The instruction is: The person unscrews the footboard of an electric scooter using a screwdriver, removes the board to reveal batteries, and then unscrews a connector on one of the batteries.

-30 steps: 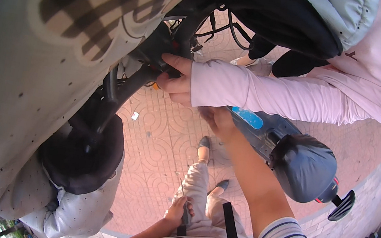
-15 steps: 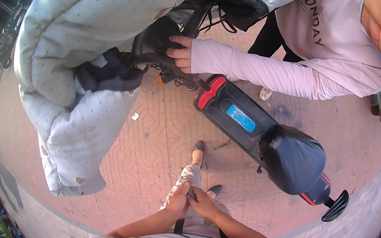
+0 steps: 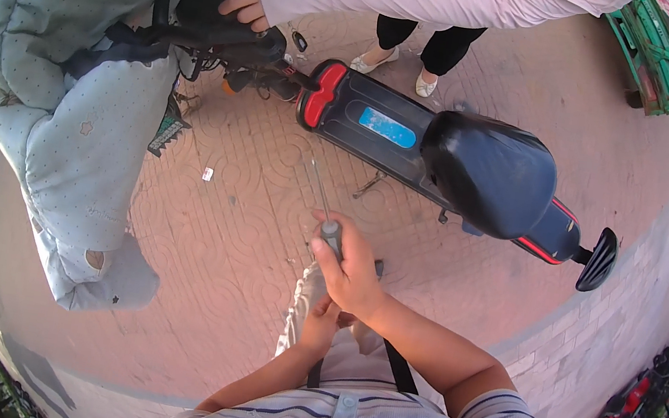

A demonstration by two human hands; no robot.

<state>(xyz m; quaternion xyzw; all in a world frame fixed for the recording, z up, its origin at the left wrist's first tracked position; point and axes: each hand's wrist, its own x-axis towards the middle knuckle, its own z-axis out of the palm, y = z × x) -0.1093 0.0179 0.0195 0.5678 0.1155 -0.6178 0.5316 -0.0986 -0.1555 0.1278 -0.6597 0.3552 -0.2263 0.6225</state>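
My right hand is closed around the grey handle of a screwdriver. Its thin metal shaft points away from me over the paving. Below it, close to my waist, my left hand has its fingers curled; what they hold, if anything, is partly hidden. Ahead of both hands stands an electric scooter with a black footboard, red trim and a black-covered seat. Another person's hand, in a pale pink sleeve, rests on the scooter's handlebar area.
A padded light-blue windshield quilt hangs over the scooter's front at the left. The other person's feet are beyond the footboard. A green wooden cart stands at the far right. Patterned red paving lies underfoot, with a small white scrap.
My hands have parted: the right has moved forward with the screwdriver, while the left stays near my waist. The view has shifted, so scooter and quilt appear farther left and higher.
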